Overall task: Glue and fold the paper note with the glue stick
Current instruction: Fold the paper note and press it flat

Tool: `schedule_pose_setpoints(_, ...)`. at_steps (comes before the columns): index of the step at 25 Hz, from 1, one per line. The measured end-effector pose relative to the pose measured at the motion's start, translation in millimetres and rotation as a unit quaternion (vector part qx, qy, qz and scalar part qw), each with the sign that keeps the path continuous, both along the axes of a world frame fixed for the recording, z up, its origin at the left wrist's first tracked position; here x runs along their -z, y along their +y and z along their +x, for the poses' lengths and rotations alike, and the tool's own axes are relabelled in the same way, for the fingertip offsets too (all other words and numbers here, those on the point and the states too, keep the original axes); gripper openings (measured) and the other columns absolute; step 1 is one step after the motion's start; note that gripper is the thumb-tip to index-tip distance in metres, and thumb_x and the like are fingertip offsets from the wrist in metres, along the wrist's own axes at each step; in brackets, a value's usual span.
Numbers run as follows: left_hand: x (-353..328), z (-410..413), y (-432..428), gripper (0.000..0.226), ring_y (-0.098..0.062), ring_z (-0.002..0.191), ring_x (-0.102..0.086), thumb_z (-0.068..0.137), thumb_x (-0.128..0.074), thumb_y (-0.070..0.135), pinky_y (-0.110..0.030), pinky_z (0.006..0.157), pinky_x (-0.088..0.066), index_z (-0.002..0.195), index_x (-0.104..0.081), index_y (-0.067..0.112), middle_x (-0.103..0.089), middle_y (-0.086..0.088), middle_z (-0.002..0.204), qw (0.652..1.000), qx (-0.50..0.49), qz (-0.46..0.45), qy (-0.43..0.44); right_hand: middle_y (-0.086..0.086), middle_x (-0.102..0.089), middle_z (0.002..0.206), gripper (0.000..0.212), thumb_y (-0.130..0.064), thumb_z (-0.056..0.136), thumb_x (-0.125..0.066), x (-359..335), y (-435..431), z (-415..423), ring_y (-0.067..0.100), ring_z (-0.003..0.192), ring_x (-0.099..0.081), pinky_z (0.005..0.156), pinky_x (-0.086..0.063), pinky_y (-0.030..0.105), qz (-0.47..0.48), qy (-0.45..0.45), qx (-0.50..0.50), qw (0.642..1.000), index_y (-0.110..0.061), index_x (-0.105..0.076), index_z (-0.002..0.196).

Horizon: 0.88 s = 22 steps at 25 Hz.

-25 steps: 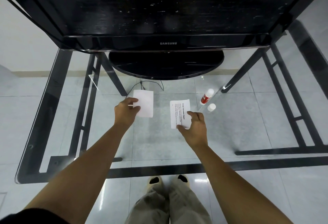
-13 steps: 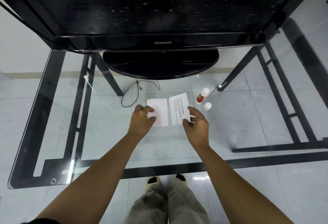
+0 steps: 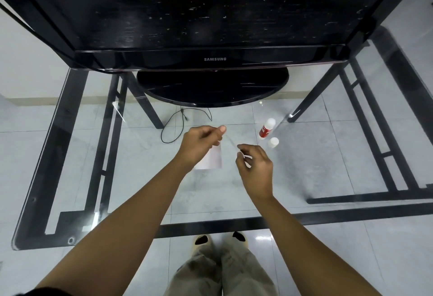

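My left hand (image 3: 200, 143) and my right hand (image 3: 255, 169) both pinch the printed paper note (image 3: 230, 140). It is lifted off the glass and stands almost edge-on, showing only as a thin line between my fingertips. A blank white sheet (image 3: 213, 159) lies flat on the glass table (image 3: 304, 178), partly under my left hand. The red and white glue stick (image 3: 266, 128) lies uncapped to the right of my hands. Its white cap (image 3: 273, 142) stands just in front of it.
A large black television (image 3: 210, 14) on an oval stand (image 3: 212, 87) fills the back of the table. A black cable (image 3: 182, 122) shows on the floor through the glass. The table's near edge (image 3: 210, 225) runs above my feet.
The printed note has left the table and turned edge-on between both hands. My left hand let go of the blank sheet and rose to the note's far edge.
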<state>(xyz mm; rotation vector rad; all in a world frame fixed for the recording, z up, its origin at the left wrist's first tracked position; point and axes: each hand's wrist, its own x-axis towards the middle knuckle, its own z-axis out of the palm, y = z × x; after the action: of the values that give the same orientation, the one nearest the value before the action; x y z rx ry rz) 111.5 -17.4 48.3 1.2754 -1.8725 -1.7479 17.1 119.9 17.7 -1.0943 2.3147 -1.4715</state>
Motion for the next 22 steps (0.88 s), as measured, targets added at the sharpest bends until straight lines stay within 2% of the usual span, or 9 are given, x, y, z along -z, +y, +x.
schedule_pose_setpoints(3,-1,-6,1,0.034,-0.010,0.073,-0.069,0.074,-0.069,0.050,-0.023,0.070,-0.052,0.073,-0.071,0.016,-0.073,-0.002,0.077,0.999,0.001,-0.004,-0.042,0.011,-0.068,0.096,0.018,0.002,0.085,-0.059,0,-2,5,0.020,0.082,-0.067,0.075,-0.059,0.031,0.013,0.057,-0.035,0.998,-0.004,-0.067,0.100)
schedule_pose_setpoints(7,-1,-5,-4,0.026,-0.007,0.060,-0.068,0.081,-0.068,0.025,-0.024,0.065,-0.050,0.066,-0.065,0.004,-0.068,-0.004,0.068,0.998,-0.030,0.019,-0.044,0.009,-0.067,0.100,0.024,-0.011,0.080,-0.070,3,-3,6,0.020,0.087,-0.065,0.077,-0.056,0.028,0.060,0.096,-0.100,0.988,-0.007,-0.066,0.103)
schedule_pose_setpoints(9,-4,-2,-11,0.024,-0.009,0.059,-0.065,0.083,-0.066,0.018,-0.023,0.061,-0.045,0.061,-0.063,0.012,-0.067,0.000,0.068,0.998,-0.033,0.039,-0.039,0.005,-0.065,0.106,0.033,-0.023,0.079,-0.073,4,-3,3,0.012,0.093,-0.059,0.080,-0.050,0.021,0.071,0.051,-0.112,0.990,-0.011,-0.064,0.108)
schedule_pose_setpoints(12,-9,7,-23,0.016,-0.010,0.064,-0.062,0.085,-0.063,0.017,-0.024,0.063,-0.043,0.070,-0.067,0.014,-0.068,0.002,0.073,0.997,0.010,0.056,-0.053,0.002,-0.062,0.110,0.030,-0.024,0.087,-0.063,5,-8,-5,0.009,0.092,-0.058,0.077,-0.050,0.018,0.049,-0.036,-0.042,0.997,-0.013,-0.061,0.115)
schedule_pose_setpoints(14,-11,13,-30,0.012,-0.004,0.060,-0.061,0.085,-0.063,0.017,-0.024,0.061,-0.040,0.074,-0.068,0.014,-0.067,0.005,0.072,0.995,0.051,0.057,-0.065,-0.004,-0.060,0.110,0.035,-0.027,0.090,-0.058,1,-19,-12,0.009,0.089,-0.059,0.070,-0.045,0.005,0.085,-0.160,-0.018,0.983,-0.015,-0.056,0.123)
schedule_pose_setpoints(16,-12,15,-35,0.012,-0.006,0.059,-0.059,0.085,-0.063,0.016,-0.025,0.059,-0.036,0.077,-0.068,0.008,-0.066,0.002,0.073,0.993,0.069,0.063,-0.070,-0.008,-0.062,0.103,0.033,-0.029,0.090,-0.058,0,-31,-16,0.012,0.085,-0.062,0.064,-0.044,0.001,0.127,-0.249,-0.037,0.959,-0.018,-0.059,0.121)
schedule_pose_setpoints(18,-10,18,-37,0.015,-0.012,0.062,-0.055,0.084,-0.063,0.017,-0.026,0.059,-0.035,0.078,-0.067,0.005,-0.063,-0.002,0.073,0.993,0.067,0.067,-0.077,-0.005,-0.066,0.094,0.022,-0.023,0.087,-0.063,1,-39,-16,0.017,0.083,-0.064,0.072,-0.052,0.015,0.118,-0.289,-0.044,0.949,-0.018,-0.066,0.108)
schedule_pose_setpoints(20,-5,22,-34,0.014,-0.012,0.064,-0.055,0.084,-0.065,0.020,-0.025,0.060,-0.039,0.073,-0.067,0.011,-0.062,0.002,0.071,0.994,0.039,0.054,-0.090,-0.002,-0.066,0.087,0.016,-0.018,0.083,-0.068,3,-41,-10,0.020,0.080,-0.065,0.075,-0.057,0.032,0.097,-0.323,-0.027,0.941,-0.017,-0.067,0.099)
schedule_pose_setpoints(22,4,28,-26,0.007,-0.012,0.069,-0.058,0.082,-0.068,0.020,-0.024,0.063,-0.044,0.084,-0.068,0.014,-0.064,0.002,0.078,0.995,-0.018,0.043,-0.090,0.000,-0.065,0.086,0.020,-0.015,0.081,-0.070,9,-40,-1,0.022,0.079,-0.066,0.073,-0.059,0.036,0.097,-0.340,-0.008,0.935,-0.013,-0.068,0.100)
